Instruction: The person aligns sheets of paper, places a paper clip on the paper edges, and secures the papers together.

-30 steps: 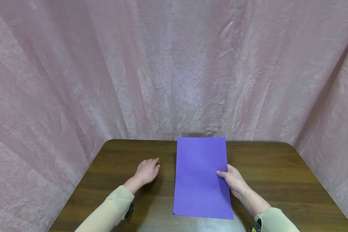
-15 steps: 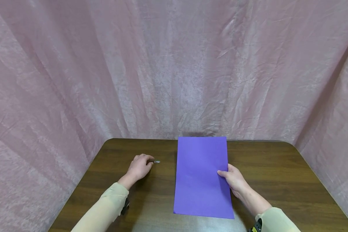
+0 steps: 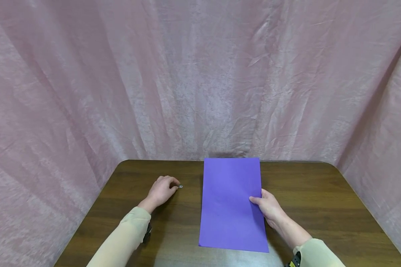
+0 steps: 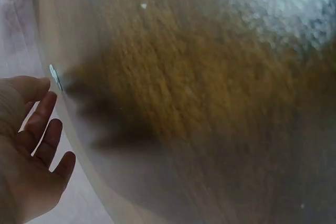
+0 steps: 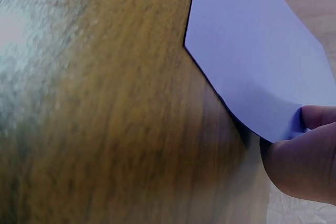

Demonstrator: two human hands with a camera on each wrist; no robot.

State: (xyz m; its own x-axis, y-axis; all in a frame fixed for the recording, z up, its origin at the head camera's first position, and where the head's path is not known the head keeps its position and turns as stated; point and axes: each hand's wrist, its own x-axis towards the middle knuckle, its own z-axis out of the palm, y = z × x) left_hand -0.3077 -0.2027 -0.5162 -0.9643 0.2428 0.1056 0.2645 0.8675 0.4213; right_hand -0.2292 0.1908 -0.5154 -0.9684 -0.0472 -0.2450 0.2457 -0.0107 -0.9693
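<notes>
A small silvery paper clip (image 3: 180, 186) sits at the fingertips of my left hand (image 3: 160, 192), over the left half of the table. Thumb and index finger pinch its left end. In the left wrist view the paper clip (image 4: 55, 78) sticks out past the thumb tip, the other fingers loosely curved below. My right hand (image 3: 270, 207) grips a purple sheet of paper (image 3: 232, 207) by its right edge, thumb on top and fingers hidden beneath. Seen from the right wrist, the sheet (image 5: 252, 45) bends slightly near the thumb.
Both hands work over a brown wood-grain table (image 3: 320, 207) with rounded far corners. A pink velvety curtain (image 3: 200, 81) hangs behind it and along both sides. Light glares off the tabletop near the front edge.
My left hand first drew back to the left, uncovering the paper clip, then came slightly right until its fingertips met the clip's end. The right hand and the purple sheet have stayed put.
</notes>
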